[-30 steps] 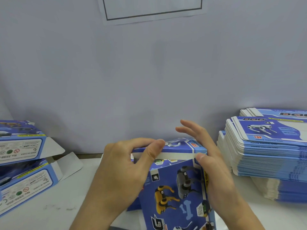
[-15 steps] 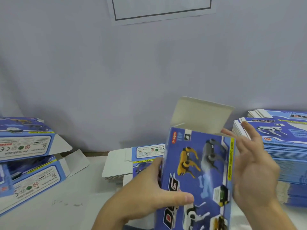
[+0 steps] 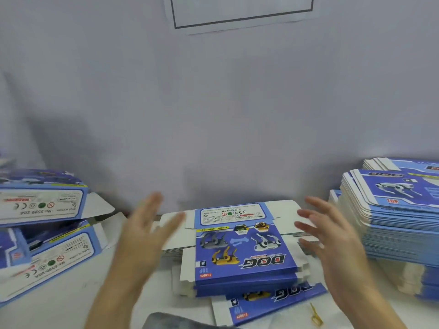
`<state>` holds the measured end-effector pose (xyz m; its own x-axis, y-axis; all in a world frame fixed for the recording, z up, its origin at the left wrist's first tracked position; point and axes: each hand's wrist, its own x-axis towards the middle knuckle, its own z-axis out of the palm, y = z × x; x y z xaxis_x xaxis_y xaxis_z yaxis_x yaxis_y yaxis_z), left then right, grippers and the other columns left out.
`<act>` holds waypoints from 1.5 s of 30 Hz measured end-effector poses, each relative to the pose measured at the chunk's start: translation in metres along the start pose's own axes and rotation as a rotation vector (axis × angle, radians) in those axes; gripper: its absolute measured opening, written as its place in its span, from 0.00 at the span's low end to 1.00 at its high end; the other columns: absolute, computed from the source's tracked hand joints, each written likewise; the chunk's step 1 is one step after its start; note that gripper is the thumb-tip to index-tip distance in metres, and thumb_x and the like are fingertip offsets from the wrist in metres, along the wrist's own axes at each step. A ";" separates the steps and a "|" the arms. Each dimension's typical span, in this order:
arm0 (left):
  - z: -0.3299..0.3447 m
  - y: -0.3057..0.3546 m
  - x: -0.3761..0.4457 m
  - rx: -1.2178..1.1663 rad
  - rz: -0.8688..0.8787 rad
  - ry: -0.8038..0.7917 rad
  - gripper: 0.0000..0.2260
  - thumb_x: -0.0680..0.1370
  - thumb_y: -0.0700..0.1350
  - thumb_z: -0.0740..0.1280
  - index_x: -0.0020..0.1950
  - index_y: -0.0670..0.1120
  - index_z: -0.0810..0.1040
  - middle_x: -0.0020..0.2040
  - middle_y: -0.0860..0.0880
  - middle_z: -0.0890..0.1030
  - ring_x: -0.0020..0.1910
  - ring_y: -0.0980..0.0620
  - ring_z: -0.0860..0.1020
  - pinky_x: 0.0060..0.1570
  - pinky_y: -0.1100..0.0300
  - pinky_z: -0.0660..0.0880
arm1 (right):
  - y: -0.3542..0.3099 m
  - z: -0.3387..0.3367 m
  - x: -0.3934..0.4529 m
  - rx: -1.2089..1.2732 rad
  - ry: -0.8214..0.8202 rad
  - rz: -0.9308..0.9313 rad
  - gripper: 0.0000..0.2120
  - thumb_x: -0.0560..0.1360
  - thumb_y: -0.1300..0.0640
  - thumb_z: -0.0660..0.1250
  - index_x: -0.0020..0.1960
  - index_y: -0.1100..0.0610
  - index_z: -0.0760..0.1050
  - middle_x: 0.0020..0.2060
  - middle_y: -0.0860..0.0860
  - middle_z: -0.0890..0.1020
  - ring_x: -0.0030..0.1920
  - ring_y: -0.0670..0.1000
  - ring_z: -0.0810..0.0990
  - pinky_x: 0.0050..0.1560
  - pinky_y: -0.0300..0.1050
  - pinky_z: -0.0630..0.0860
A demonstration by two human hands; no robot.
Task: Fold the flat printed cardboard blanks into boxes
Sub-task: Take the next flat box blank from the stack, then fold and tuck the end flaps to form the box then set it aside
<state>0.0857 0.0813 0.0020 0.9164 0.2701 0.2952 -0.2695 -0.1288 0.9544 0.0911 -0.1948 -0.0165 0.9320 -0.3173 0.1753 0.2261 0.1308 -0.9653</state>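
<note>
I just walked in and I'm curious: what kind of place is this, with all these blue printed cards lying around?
Probably a packing bench in a small toy workshop. Tall stacks of flat cardboard blanks stand at the right, folded boxes pile up at the left, and another blank lies between the open hands.

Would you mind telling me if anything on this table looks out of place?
A small yellow rubber band lies loose near the front edge, and the lowest blank in the middle pile is skewed and sticks out from under the others.
</note>
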 end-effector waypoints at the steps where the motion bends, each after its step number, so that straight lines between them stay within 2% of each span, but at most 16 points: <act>1: 0.015 -0.002 -0.004 0.211 0.039 -0.106 0.28 0.68 0.53 0.77 0.66 0.61 0.73 0.65 0.69 0.73 0.66 0.67 0.71 0.64 0.71 0.65 | 0.005 0.001 0.001 -0.119 -0.023 -0.002 0.13 0.81 0.60 0.62 0.57 0.45 0.79 0.53 0.49 0.83 0.54 0.51 0.81 0.47 0.49 0.75; 3: 0.042 -0.010 -0.012 0.562 0.032 -0.400 0.31 0.70 0.58 0.77 0.68 0.67 0.67 0.70 0.75 0.60 0.73 0.71 0.59 0.68 0.76 0.58 | 0.014 0.002 0.002 -0.329 -0.055 -0.006 0.13 0.81 0.60 0.63 0.57 0.44 0.78 0.52 0.46 0.81 0.52 0.46 0.79 0.43 0.44 0.73; 5: 0.058 -0.024 -0.015 0.789 -0.037 -0.564 0.36 0.72 0.63 0.72 0.77 0.64 0.60 0.77 0.69 0.51 0.79 0.62 0.49 0.78 0.59 0.54 | 0.019 0.003 0.001 -0.442 -0.053 -0.023 0.13 0.80 0.60 0.64 0.57 0.43 0.77 0.51 0.44 0.80 0.49 0.42 0.78 0.39 0.40 0.72; 8: 0.063 -0.025 -0.015 0.903 -0.078 -0.562 0.30 0.76 0.64 0.68 0.76 0.63 0.64 0.80 0.61 0.56 0.79 0.56 0.55 0.75 0.53 0.59 | 0.022 0.003 0.001 -0.486 -0.045 -0.050 0.13 0.80 0.59 0.65 0.56 0.42 0.76 0.50 0.42 0.79 0.49 0.42 0.78 0.38 0.38 0.72; 14: 0.058 -0.021 -0.013 0.966 -0.052 -0.645 0.29 0.74 0.60 0.72 0.74 0.67 0.66 0.80 0.60 0.58 0.78 0.54 0.56 0.74 0.51 0.62 | 0.022 0.003 0.002 -0.492 -0.007 -0.079 0.13 0.80 0.59 0.64 0.56 0.42 0.76 0.50 0.41 0.78 0.49 0.41 0.77 0.37 0.37 0.72; 23: 0.047 -0.016 -0.010 0.842 -0.008 -0.618 0.21 0.79 0.59 0.67 0.71 0.67 0.70 0.78 0.61 0.63 0.77 0.59 0.58 0.71 0.58 0.61 | 0.004 0.004 -0.004 -0.381 0.175 -0.259 0.11 0.79 0.62 0.64 0.54 0.47 0.76 0.45 0.47 0.79 0.47 0.45 0.77 0.40 0.48 0.76; 28: 0.043 -0.010 -0.011 0.834 -0.027 -0.621 0.18 0.78 0.59 0.68 0.68 0.64 0.75 0.70 0.60 0.70 0.62 0.61 0.67 0.52 0.69 0.68 | 0.002 0.003 -0.003 -0.363 0.161 -0.226 0.10 0.79 0.63 0.64 0.53 0.48 0.76 0.43 0.49 0.78 0.44 0.46 0.77 0.36 0.41 0.70; 30: 0.045 -0.009 -0.011 0.831 -0.006 -0.605 0.16 0.79 0.59 0.66 0.67 0.63 0.76 0.67 0.60 0.72 0.59 0.62 0.68 0.49 0.70 0.68 | 0.001 0.004 -0.004 -0.354 0.159 -0.209 0.10 0.79 0.63 0.64 0.53 0.49 0.76 0.42 0.50 0.79 0.44 0.47 0.77 0.36 0.43 0.71; 32: 0.049 -0.005 -0.013 0.790 0.055 -0.525 0.14 0.81 0.59 0.63 0.66 0.62 0.77 0.64 0.61 0.76 0.58 0.61 0.72 0.53 0.65 0.74 | 0.002 0.006 -0.006 -0.351 0.229 -0.226 0.10 0.78 0.63 0.64 0.51 0.49 0.76 0.41 0.50 0.80 0.42 0.47 0.77 0.36 0.43 0.71; 34: 0.054 0.002 -0.016 0.812 0.199 -0.334 0.17 0.82 0.60 0.56 0.66 0.62 0.78 0.61 0.59 0.81 0.57 0.56 0.78 0.54 0.55 0.78 | -0.001 0.008 -0.008 -0.340 0.335 -0.241 0.08 0.78 0.62 0.63 0.51 0.50 0.78 0.40 0.49 0.81 0.42 0.49 0.79 0.36 0.43 0.71; 35: 0.058 0.006 -0.018 0.832 0.294 -0.216 0.20 0.81 0.61 0.53 0.65 0.61 0.79 0.57 0.56 0.84 0.53 0.53 0.80 0.50 0.52 0.79 | -0.003 0.009 -0.009 -0.320 0.312 -0.224 0.07 0.79 0.60 0.64 0.51 0.52 0.79 0.40 0.50 0.81 0.42 0.51 0.80 0.38 0.44 0.73; 37: 0.068 0.018 -0.025 0.815 0.455 -0.076 0.24 0.79 0.62 0.49 0.63 0.58 0.81 0.49 0.54 0.86 0.44 0.51 0.82 0.41 0.53 0.79 | -0.011 0.014 -0.013 -0.123 0.020 -0.093 0.09 0.79 0.50 0.65 0.53 0.53 0.81 0.41 0.51 0.85 0.44 0.55 0.84 0.43 0.48 0.79; 39: 0.082 0.027 -0.034 0.778 0.528 -0.138 0.22 0.83 0.61 0.51 0.60 0.57 0.82 0.47 0.55 0.86 0.43 0.53 0.81 0.41 0.56 0.78 | -0.021 0.021 -0.016 0.164 -0.247 0.082 0.21 0.73 0.39 0.66 0.55 0.54 0.80 0.46 0.53 0.87 0.47 0.56 0.86 0.45 0.52 0.82; 40: 0.089 0.031 -0.040 0.772 0.538 -0.227 0.20 0.83 0.61 0.52 0.60 0.57 0.82 0.49 0.56 0.85 0.46 0.54 0.81 0.44 0.56 0.78 | -0.024 0.025 -0.017 0.249 -0.257 0.105 0.21 0.72 0.39 0.67 0.54 0.55 0.79 0.45 0.55 0.87 0.45 0.56 0.87 0.43 0.51 0.83; 43: 0.097 0.039 -0.047 0.642 0.459 -0.517 0.13 0.81 0.59 0.62 0.63 0.64 0.79 0.56 0.65 0.82 0.59 0.65 0.77 0.56 0.67 0.75 | -0.028 0.024 -0.013 0.231 -0.017 0.028 0.07 0.81 0.54 0.65 0.50 0.57 0.77 0.46 0.61 0.86 0.43 0.62 0.86 0.41 0.57 0.84; 45: 0.090 0.048 -0.045 0.385 0.378 -0.446 0.07 0.78 0.56 0.68 0.55 0.64 0.83 0.51 0.69 0.83 0.55 0.70 0.78 0.51 0.73 0.74 | -0.035 0.010 -0.008 0.203 0.054 -0.004 0.07 0.83 0.60 0.61 0.52 0.57 0.78 0.49 0.62 0.86 0.46 0.62 0.86 0.50 0.67 0.81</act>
<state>0.0577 -0.0227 0.0305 0.8365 -0.2671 0.4784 -0.5455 -0.4876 0.6817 0.0784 -0.1872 0.0176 0.9154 -0.3679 0.1634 0.2878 0.3143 -0.9047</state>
